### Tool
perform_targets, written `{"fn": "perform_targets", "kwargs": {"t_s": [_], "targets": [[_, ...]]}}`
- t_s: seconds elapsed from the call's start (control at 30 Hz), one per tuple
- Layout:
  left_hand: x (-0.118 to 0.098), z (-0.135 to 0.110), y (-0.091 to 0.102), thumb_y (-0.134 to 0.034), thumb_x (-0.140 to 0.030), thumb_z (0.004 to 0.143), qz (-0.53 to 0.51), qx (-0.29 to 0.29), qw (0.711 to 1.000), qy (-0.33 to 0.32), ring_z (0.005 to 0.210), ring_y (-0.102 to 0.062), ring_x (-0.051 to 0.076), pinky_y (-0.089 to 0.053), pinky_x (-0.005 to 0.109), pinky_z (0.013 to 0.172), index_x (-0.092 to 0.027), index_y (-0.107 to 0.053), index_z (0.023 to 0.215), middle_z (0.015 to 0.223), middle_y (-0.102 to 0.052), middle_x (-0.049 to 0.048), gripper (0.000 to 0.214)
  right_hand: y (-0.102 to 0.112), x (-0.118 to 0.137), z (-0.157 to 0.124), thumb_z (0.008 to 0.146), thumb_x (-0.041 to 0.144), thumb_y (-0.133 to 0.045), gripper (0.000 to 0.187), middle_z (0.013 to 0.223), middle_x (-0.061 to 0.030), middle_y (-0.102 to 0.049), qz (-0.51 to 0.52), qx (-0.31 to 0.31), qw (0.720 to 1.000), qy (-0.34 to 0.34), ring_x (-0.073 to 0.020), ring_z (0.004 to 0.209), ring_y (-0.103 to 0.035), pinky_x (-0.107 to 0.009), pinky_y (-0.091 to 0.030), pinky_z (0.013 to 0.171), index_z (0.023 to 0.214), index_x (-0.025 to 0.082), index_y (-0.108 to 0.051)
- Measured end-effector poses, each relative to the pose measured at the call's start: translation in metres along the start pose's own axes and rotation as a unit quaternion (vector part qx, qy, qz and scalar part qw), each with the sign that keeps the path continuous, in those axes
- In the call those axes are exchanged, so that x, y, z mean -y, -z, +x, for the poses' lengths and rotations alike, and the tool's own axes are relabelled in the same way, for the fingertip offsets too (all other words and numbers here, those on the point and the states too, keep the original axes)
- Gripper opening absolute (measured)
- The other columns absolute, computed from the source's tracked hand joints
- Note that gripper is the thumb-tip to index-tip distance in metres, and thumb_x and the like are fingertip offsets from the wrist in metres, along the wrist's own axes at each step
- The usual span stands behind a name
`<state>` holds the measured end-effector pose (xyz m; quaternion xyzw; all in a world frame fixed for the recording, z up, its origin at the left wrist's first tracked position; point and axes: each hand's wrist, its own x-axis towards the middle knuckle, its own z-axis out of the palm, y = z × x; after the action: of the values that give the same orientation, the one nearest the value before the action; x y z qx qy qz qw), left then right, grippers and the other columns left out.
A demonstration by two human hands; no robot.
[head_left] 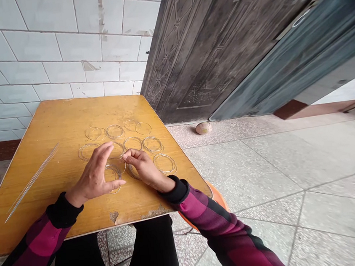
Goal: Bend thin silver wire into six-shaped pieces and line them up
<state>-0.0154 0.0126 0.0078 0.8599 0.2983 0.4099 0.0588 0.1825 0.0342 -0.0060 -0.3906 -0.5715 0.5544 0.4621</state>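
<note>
My right hand (141,166) is closed, with thumb and index finger pinched on a thin wire loop (125,168) that curves down toward my left hand. Beside it, my left hand (96,173) is open, its thumb and fingers spread around the left side of the loop without visibly gripping it. Several thin silvery wire rings lie in rough rows on the wooden table (67,115), among them a wire ring (163,154) right of my right hand and another wire ring (114,125) farther back. My hands partly cover the nearer rings.
Several straight wires (36,177) lie together on the table's left side. A tiled wall (70,51) stands behind the table, and a dark carved door (195,63) is to the right. An orange stool (217,196) shows under the right edge; a round object (203,128) rests on the floor.
</note>
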Motion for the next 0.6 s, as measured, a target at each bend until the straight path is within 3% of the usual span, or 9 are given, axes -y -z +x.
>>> {"fn": "perform_targets", "kwargs": {"t_s": [0.17,0.3,0.43,0.6], "targets": [[0.007,0.002,0.013,-0.067,-0.035,0.083,-0.037,-0.068,0.993,0.085,0.128,-0.049,0.031,-0.047,0.052,0.102,-0.023,-0.033,0.145,0.139,-0.047,0.0164,0.072,0.016,0.001,0.013,0.078,0.046,-0.070,0.032,0.064,0.0028,-0.052,-0.035,-0.005,0.999,0.015,-0.0112,0.062,-0.046,-0.029,-0.038,0.066,0.066,0.019,-0.057],[0.014,0.004,0.017,-0.064,-0.027,0.086,-0.028,-0.075,0.990,0.118,0.112,-0.059,0.025,-0.055,0.042,0.090,-0.021,-0.055,0.126,0.122,-0.059,0.0113,0.042,0.018,0.005,0.011,0.080,0.046,-0.069,0.032,0.066,0.0025,-0.054,-0.074,0.028,0.996,0.035,-0.0110,0.063,-0.047,-0.028,-0.037,0.066,0.067,0.018,-0.059],[0.009,0.006,0.016,-0.064,-0.022,0.085,0.010,-0.053,0.996,0.072,0.108,-0.061,0.025,-0.052,0.046,0.093,-0.021,-0.063,0.114,0.114,-0.063,0.0101,0.029,0.012,0.009,0.004,0.083,0.046,-0.066,0.031,0.072,0.0005,-0.060,-0.083,0.109,0.990,0.023,-0.0118,0.068,-0.052,-0.029,-0.041,0.071,0.073,0.017,-0.063],[-0.001,0.008,0.013,-0.064,-0.017,0.086,0.065,-0.012,0.998,-0.012,0.111,-0.056,0.027,-0.050,0.050,0.094,-0.022,-0.069,0.099,0.121,-0.061,0.0110,0.015,0.007,0.007,0.000,0.084,0.045,-0.067,0.030,0.073,-0.0006,-0.065,-0.035,0.201,0.979,-0.014,-0.0116,0.069,-0.056,-0.030,-0.044,0.074,0.075,0.017,-0.066]]}}
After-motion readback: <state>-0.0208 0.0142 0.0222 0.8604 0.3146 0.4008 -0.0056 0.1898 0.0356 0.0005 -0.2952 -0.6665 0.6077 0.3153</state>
